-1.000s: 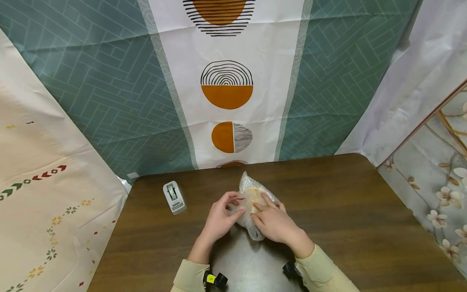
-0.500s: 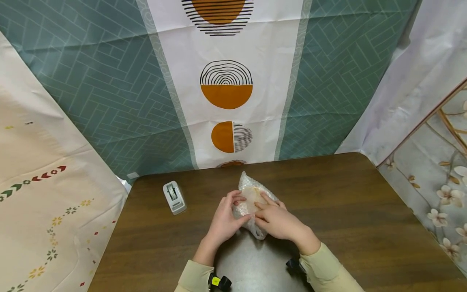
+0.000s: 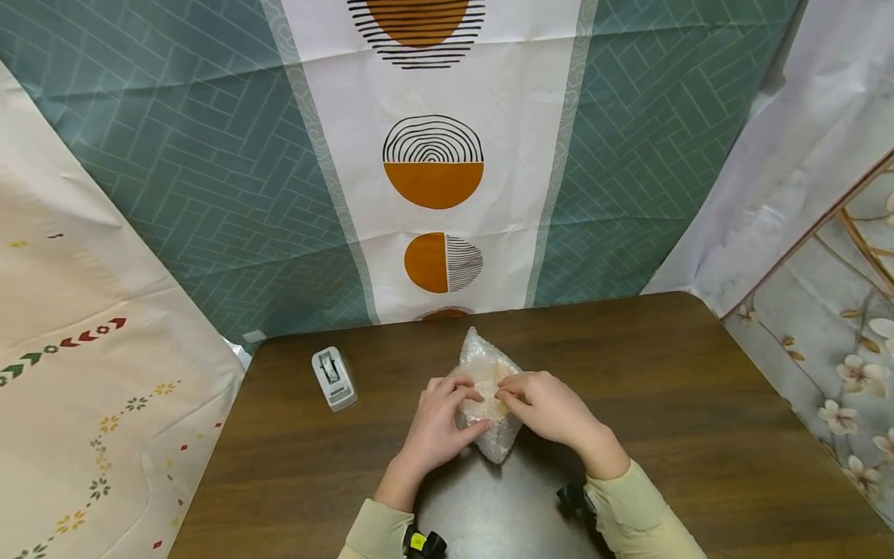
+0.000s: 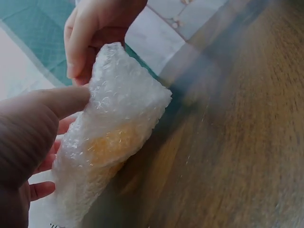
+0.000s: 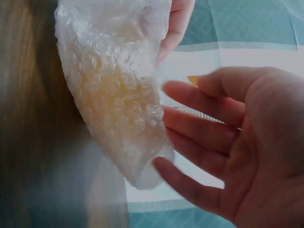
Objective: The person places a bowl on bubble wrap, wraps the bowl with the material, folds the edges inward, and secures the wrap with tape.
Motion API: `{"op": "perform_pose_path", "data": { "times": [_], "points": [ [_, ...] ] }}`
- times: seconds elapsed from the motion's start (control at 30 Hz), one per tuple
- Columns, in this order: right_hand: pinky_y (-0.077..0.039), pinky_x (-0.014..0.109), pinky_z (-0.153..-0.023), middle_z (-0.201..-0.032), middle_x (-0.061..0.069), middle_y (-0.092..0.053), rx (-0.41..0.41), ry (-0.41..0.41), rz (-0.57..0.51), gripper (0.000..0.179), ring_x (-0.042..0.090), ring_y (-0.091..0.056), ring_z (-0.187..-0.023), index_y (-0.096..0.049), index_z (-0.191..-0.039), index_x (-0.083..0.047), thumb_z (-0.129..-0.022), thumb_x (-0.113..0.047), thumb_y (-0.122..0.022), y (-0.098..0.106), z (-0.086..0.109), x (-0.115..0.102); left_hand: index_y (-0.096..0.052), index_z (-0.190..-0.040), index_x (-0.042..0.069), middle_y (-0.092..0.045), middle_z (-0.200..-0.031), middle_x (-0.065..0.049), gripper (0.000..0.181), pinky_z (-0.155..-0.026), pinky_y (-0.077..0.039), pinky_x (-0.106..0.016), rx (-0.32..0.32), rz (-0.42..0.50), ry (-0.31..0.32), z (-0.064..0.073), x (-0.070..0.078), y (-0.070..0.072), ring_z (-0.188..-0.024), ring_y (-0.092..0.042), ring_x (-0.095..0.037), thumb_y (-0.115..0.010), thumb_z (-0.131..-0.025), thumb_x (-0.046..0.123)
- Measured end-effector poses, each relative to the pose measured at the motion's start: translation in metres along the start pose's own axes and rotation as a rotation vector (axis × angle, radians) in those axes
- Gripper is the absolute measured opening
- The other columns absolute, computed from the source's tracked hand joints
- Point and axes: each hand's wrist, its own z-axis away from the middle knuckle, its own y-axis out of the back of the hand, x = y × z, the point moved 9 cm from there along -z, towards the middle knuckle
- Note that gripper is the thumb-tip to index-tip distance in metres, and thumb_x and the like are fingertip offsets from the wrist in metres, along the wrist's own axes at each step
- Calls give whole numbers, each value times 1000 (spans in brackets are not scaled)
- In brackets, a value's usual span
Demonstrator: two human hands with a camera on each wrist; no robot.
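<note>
A bubble-wrapped package stands between both hands near the middle of the table. Something yellow-orange shows through the wrap in the left wrist view, its kind hidden. My left hand holds the package from the left, thumb on its near side and fingers curled over the top. On the other side, my right hand has thumb and index fingertips close together at the upper face. In the right wrist view its fingers are loosely bent beside the wrap, with nothing visible pinched between them.
A white tape dispenser sits at the back left of the brown wooden table. Patterned cloths hang behind and at both sides. A camera is strapped to each wrist.
My right hand has lifted from lying flat on the wrap, bringing its thumb and index fingertips together. The left hand has shifted slightly right along the package, which has turned a little.
</note>
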Motion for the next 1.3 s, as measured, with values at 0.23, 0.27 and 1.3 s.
{"op": "perform_pose_path", "data": {
  "times": [0.23,0.27,1.3],
  "points": [
    [-59,41,-85,-106,-5,-77,144,50,74,18,17,-70,-101,-85,-107,-15,-106,-25,-70,13,-5,-2,-79,-108,26,-60,-143,-3,35,-104,-38,-53,-59,-99,-29,-1,4,-6,-131,-46,-26,-87,-87,53],
    [-58,43,-90,-112,-4,-77,145,84,79,18,19,-69,-108,-84,-109,-15,-106,-25,-69,13,-5,-4,-80,-108,26,-59,-145,-3,35,-105,-38,-53,-65,-110,-33,-1,4,-7,-133,-45,-26,-86,-88,54],
    [-15,79,-117,-175,6,-26,5,-23,149,53,42,0,-163,-60,-155,-17,-111,-46,-57,-23,0,13,-80,-111,30,-24,-177,-2,31,-114,-26,-70,-170,-122,-17,8,2,-20,-159,-19,-38,-76,-96,57]
  ]
}}
